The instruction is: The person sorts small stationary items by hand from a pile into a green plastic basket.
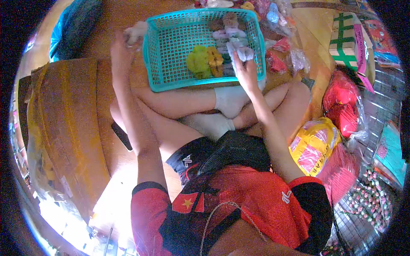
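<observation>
A turquoise plastic basket (171,86) sits on the floor in front of my crossed legs. Inside its right end, my right hand (246,70) is closed on a whitish-lavender soft bundle (241,53). Further pale lavender and grey bundles (229,34) lie in a column beyond it. Yellow-green bundles (198,62) and an orange-brown bundle (215,59) rest near the basket's middle. Outside the left rim, my left hand (121,46) is smeared by motion, right beside a white fluffy bundle (136,33); I cannot tell whether it grips this.
Clear bags with red and white pieces (279,59) lie right of the basket. Farther right are a cardboard box with green tape (344,40), a red bagged bundle (341,102) and a yellow bag (316,145). A large brown cardboard piece (68,123) stands at left, near a dark phone-like slab (122,136).
</observation>
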Demonstrator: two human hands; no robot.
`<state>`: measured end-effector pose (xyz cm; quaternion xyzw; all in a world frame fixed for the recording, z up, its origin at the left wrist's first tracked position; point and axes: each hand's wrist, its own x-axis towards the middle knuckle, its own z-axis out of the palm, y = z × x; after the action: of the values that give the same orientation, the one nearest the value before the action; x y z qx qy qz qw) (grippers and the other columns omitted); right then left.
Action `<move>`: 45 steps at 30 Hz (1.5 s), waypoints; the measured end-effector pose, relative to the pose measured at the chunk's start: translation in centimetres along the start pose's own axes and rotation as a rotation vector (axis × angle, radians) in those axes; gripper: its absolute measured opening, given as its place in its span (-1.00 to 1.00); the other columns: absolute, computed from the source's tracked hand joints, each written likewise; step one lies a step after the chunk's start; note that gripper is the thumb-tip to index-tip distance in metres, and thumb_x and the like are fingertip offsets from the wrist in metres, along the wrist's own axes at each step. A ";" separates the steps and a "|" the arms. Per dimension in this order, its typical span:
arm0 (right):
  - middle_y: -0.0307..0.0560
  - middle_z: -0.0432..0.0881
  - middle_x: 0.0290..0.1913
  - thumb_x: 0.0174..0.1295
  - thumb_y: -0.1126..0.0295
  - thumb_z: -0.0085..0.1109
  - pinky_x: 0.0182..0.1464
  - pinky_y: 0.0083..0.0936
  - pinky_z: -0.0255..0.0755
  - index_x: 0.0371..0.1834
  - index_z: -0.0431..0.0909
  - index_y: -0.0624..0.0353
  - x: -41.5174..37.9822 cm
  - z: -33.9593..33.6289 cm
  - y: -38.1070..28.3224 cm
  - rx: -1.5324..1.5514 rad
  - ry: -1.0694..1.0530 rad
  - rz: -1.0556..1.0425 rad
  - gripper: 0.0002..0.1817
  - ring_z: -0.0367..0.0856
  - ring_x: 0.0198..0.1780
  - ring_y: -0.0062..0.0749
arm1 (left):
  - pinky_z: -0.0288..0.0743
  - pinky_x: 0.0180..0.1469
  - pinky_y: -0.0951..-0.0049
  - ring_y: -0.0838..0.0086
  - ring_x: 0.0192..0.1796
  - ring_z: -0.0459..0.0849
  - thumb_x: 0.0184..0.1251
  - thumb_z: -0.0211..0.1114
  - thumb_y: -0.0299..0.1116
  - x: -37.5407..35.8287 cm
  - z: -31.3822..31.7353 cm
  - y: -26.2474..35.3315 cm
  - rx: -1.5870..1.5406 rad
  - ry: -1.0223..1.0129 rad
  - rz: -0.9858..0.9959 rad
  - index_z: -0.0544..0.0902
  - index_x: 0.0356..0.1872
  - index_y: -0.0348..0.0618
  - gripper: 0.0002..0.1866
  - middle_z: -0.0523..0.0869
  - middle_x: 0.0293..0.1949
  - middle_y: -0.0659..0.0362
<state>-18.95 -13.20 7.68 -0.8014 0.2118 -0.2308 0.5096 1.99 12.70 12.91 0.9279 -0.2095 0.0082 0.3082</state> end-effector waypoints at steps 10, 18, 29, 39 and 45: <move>-0.02 0.55 -0.27 0.12 0.30 0.09 -0.20 -0.48 0.36 -0.17 0.37 0.28 0.1 0.5 1.9 -0.022 0.061 -0.096 -0.69 0.52 -0.24 -0.35 | 0.48 -0.25 0.19 0.07 -0.27 0.60 0.04 0.19 -0.09 -0.2 5.7 -19.1 0.114 -0.469 -0.275 0.52 -0.15 -0.17 -0.59 0.61 -0.32 -0.07; -0.02 0.53 -0.36 0.04 0.37 0.16 -0.23 -0.41 0.35 -0.28 0.41 0.25 -0.3 -0.3 -0.5 0.067 0.126 -0.084 -0.76 0.51 -0.32 -0.25 | 0.43 -0.10 0.13 -0.01 -0.08 0.51 -0.01 0.19 0.08 -4.3 8.2 6.6 0.098 -0.158 -0.104 0.37 0.03 -0.01 -0.41 0.50 -0.10 -0.08; 0.04 0.52 -0.35 0.06 0.33 0.14 -0.23 -0.37 0.34 -0.26 0.39 0.25 -0.2 -0.8 0.6 0.040 0.160 -0.124 -0.74 0.50 -0.29 -0.14 | 0.44 -0.09 0.17 0.03 -0.12 0.49 -0.13 0.26 -0.50 -3.2 13.7 6.6 0.125 -0.146 0.136 0.36 -0.07 -0.16 -0.52 0.47 -0.18 -0.06; 0.01 0.52 -0.33 0.06 0.34 0.15 -0.23 -0.41 0.37 -0.23 0.40 0.26 -0.1 -0.8 1.6 0.127 0.120 -0.085 -0.72 0.50 -0.29 -0.22 | 0.37 0.05 0.23 0.09 0.01 0.42 0.00 0.00 -0.61 4.2 18.3 4.4 0.267 -0.137 0.559 0.48 -0.06 -0.05 -0.59 0.44 0.02 0.08; 0.13 0.50 -0.28 0.00 0.28 0.21 -0.20 -0.34 0.36 -0.20 0.38 0.28 -0.2 -0.5 2.1 0.060 0.121 -0.067 -0.63 0.50 -0.24 -0.05 | 0.41 0.01 0.28 0.18 -0.03 0.47 0.05 -0.02 -0.54 3.0 17.1 4.8 0.340 -0.059 0.587 0.46 -0.05 -0.03 -0.62 0.45 -0.02 0.07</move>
<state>-19.64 -14.25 5.95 -0.7771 0.2083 -0.3018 0.5115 0.88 -1.75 2.15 0.8659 -0.4724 0.1044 0.1274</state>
